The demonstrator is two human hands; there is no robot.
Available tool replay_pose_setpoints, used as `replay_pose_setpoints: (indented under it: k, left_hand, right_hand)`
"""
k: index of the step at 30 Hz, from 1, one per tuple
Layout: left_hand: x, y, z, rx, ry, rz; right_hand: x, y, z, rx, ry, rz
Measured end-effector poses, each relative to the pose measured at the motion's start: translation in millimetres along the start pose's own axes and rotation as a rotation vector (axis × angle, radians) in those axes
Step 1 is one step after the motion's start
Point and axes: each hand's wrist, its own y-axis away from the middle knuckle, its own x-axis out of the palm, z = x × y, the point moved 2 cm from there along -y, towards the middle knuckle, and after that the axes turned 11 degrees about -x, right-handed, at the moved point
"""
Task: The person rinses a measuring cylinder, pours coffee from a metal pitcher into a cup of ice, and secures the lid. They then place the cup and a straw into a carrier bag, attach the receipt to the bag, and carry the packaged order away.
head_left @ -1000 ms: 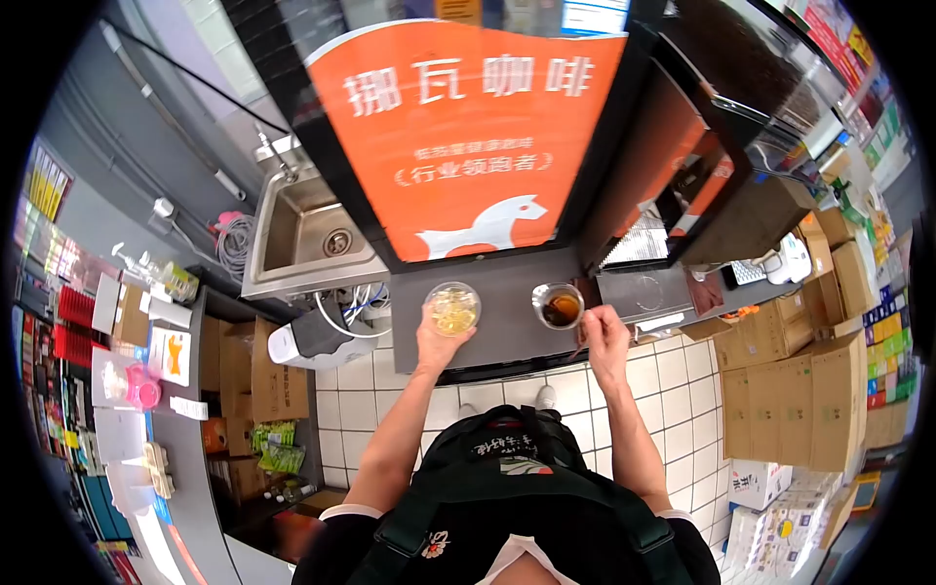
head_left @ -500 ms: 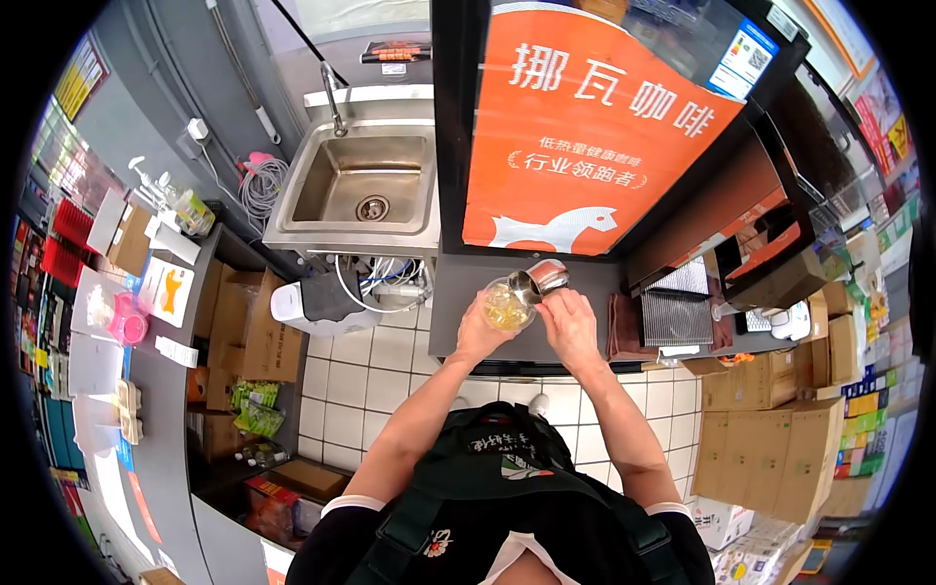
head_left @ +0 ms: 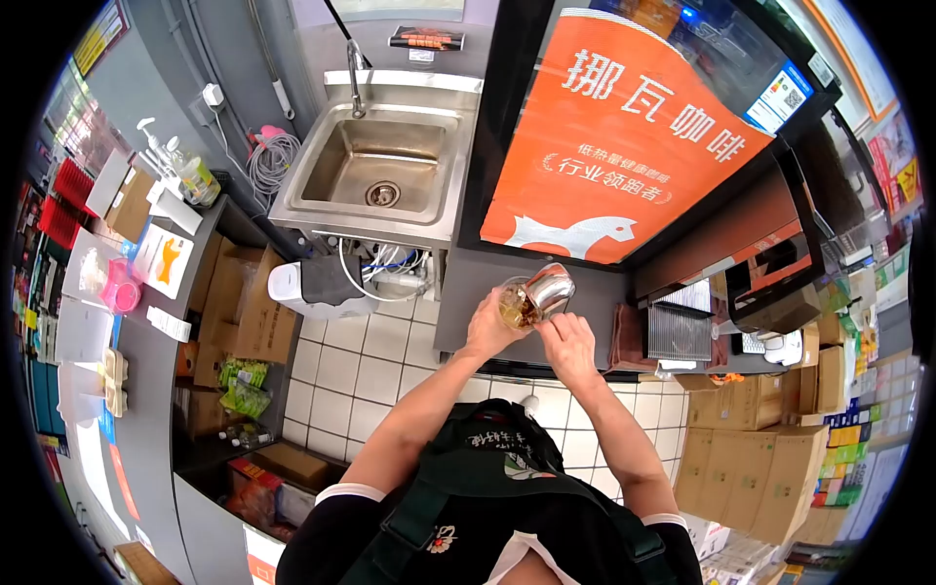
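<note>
fingers (head_left: 484, 317) wrapped round the cup, jug (head_left: 554, 283) tipped at its rim

left hand (head_left: 492, 333) has the clear cup (head_left: 510, 314) clasped from the near left side, and the right hand (head_left: 569, 351) grips the metal jug at its near side, fingers curled in; the handle is hidden, so their exact hold on it i cannot tell. and look at that jug, tilted with its mouth down to the left, right over the cup! pale yellow shows in the cup on the left, dark brown on the right, just by the jug's mouth. the two hands are close together, above the near part of the dark counter (head_left: 466, 302).

beyond them, the orange poster (head_left: 604, 146) stands at the far side of the counter. off to the left, it's the steel sink (head_left: 375, 175), its faucet (head_left: 357, 88) at the far edge, with a coiled hose (head_left: 275, 161) further left. over on the right of the counter, a brown cloth (head_left: 626, 336) lies just beside a ridged metal tray (head_left: 680, 333), and cardboard boxes (head_left: 746, 473) are stacked nearer, on the right.
</note>
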Motion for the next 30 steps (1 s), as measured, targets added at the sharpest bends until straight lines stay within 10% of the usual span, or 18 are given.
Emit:
replay_pose_setpoints:
  k: [30]
  left_hand:
    - [2.9,1.3,0.4,-0.001,-0.022,-0.026]
  right_hand:
    - [-3.8,8.7,-0.1,-0.093,-0.034,0.008]
